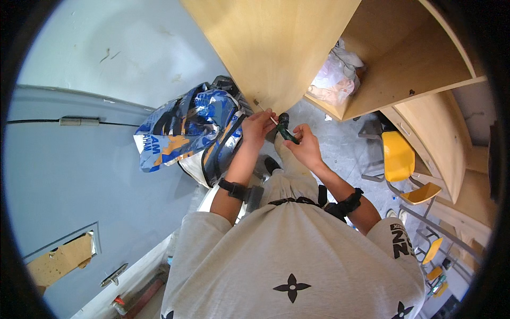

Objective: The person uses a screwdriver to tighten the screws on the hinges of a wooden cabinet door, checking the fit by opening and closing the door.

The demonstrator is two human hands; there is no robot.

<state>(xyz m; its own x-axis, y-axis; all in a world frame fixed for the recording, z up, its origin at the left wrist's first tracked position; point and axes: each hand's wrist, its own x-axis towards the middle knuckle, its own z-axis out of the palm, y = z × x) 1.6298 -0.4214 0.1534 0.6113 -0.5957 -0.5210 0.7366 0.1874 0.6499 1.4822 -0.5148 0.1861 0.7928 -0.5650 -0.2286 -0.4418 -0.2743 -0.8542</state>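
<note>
In my right hand is a screwdriver with a dark green handle, gripped between thumb and fingers. Its thin, light shaft points up and left toward the lower edge of a wooden door panel. My left hand is closed, its fingers pinched around the shaft near the tip. The tip itself is hidden by these fingers. Just above my left hand, a small brownish fitting or mark shows on the panel's edge, too small to make out.
Left of my hands stands a large blue, white and orange plastic bag. A wooden cabinet with a pale plastic bag inside opens on the right. Yellow chairs stand farther right. A grey-blue door fills the left.
</note>
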